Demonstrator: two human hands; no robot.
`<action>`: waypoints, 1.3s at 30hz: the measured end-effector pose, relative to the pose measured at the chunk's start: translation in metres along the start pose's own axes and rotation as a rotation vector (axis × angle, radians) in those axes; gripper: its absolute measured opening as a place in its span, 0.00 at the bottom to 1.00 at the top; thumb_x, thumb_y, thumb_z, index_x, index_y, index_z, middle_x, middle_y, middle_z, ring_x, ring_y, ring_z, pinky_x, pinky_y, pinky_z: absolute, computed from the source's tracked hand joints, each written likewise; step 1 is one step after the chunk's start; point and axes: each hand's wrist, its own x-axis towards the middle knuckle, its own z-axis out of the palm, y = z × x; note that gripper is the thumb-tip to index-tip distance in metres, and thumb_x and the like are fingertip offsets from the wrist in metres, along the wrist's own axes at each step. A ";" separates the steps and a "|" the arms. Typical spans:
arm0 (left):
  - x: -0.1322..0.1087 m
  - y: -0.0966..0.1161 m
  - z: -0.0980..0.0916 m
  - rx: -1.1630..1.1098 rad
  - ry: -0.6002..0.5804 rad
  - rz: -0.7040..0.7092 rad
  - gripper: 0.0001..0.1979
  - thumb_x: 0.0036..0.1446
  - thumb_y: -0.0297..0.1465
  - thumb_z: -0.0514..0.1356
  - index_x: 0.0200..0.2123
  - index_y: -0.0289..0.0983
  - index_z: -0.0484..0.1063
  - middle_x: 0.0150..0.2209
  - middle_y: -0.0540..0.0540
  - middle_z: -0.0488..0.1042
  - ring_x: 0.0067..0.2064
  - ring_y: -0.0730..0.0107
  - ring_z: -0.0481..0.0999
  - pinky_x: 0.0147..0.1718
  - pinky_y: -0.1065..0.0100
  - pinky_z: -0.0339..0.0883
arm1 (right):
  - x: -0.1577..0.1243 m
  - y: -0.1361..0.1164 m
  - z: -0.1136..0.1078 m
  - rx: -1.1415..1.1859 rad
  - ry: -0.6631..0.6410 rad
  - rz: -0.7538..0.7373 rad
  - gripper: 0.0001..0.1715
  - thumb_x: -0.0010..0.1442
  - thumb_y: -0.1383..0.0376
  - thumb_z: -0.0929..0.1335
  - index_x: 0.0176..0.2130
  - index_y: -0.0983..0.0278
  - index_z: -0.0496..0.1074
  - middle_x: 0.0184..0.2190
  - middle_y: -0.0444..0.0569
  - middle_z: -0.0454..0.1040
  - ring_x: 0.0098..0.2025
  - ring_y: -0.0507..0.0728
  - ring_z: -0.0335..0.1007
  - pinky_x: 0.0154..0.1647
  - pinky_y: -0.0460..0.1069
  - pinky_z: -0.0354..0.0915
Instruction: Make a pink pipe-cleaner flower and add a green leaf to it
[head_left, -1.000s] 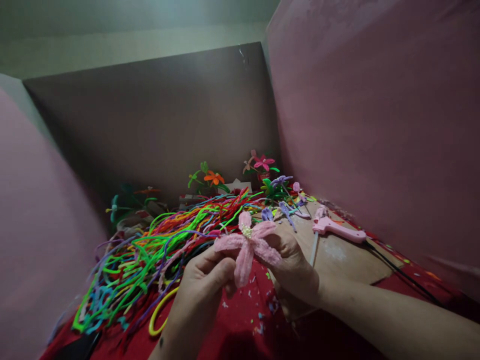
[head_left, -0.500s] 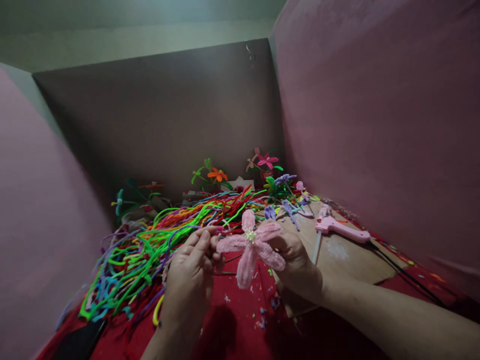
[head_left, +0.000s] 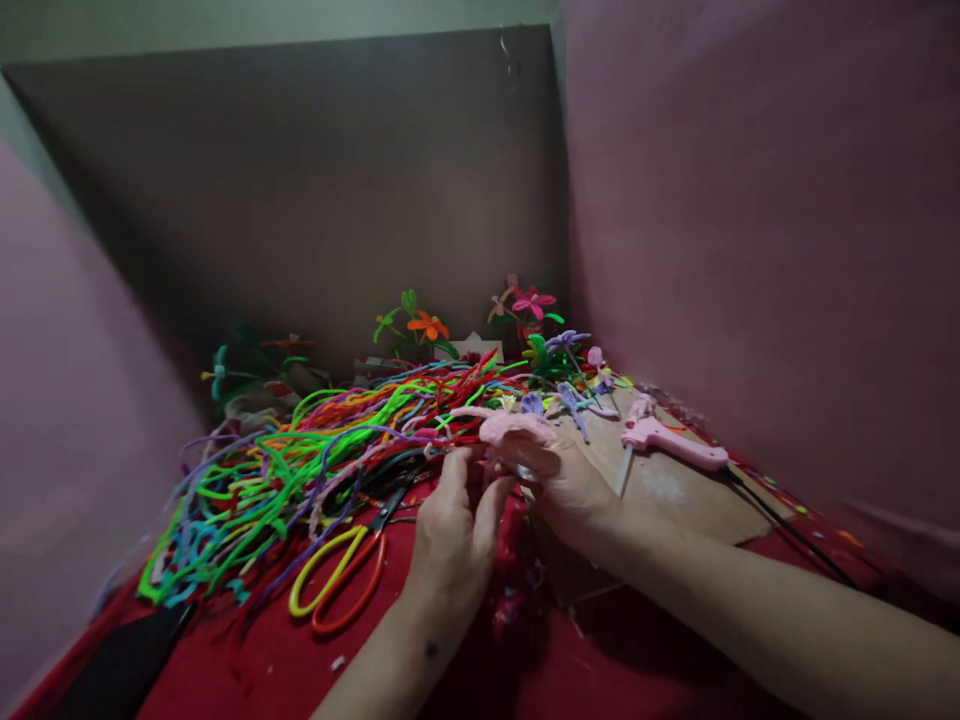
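Note:
A pink pipe-cleaner flower (head_left: 517,428) is tipped edge-on in front of me, its pale yellow centre pointing away. My right hand (head_left: 576,490) is closed around its base, just behind the petals. Close under the flower, my left hand (head_left: 456,530) has its thumb and fingers pinched together; what lies between them is hidden. Scissors (head_left: 346,580) with one yellow and one red handle loop lie on the red cloth (head_left: 247,660), left of my left hand.
Many coloured pipe cleaners (head_left: 300,480) are heaped at the left. A pink glue gun (head_left: 671,440) lies on a brown board (head_left: 690,505) at the right, its cord running right. Finished flowers (head_left: 429,326) stand at the back. A black object (head_left: 127,660) lies front left.
The flower has turned from facing me to edge-on. My left hand has moved right to beneath it, uncovering the scissors. The view has tilted downward.

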 end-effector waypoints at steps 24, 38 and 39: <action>0.008 0.002 0.002 -0.717 -0.038 -0.379 0.10 0.51 0.37 0.60 0.27 0.37 0.64 0.15 0.58 0.58 0.13 0.85 0.50 0.12 0.78 0.47 | -0.006 0.006 0.013 0.020 -0.080 0.206 0.23 0.55 0.52 0.66 0.47 0.63 0.69 0.25 0.44 0.70 0.19 0.49 0.63 0.18 0.45 0.63; 0.006 0.000 0.004 -0.172 0.049 -0.075 0.04 0.50 0.32 0.59 0.28 0.37 0.70 0.18 0.54 0.66 0.18 0.77 0.63 0.19 0.75 0.56 | -0.004 0.002 0.011 0.004 -0.016 0.020 0.10 0.53 0.60 0.70 0.35 0.63 0.73 0.25 0.43 0.71 0.26 0.51 0.66 0.29 0.46 0.66; 0.005 -0.002 0.004 -0.100 0.087 -0.018 0.03 0.50 0.31 0.59 0.30 0.38 0.71 0.19 0.54 0.66 0.19 0.77 0.62 0.21 0.75 0.56 | -0.005 0.000 0.013 -0.036 -0.015 -0.023 0.10 0.53 0.60 0.70 0.36 0.62 0.74 0.29 0.44 0.72 0.31 0.52 0.68 0.36 0.48 0.66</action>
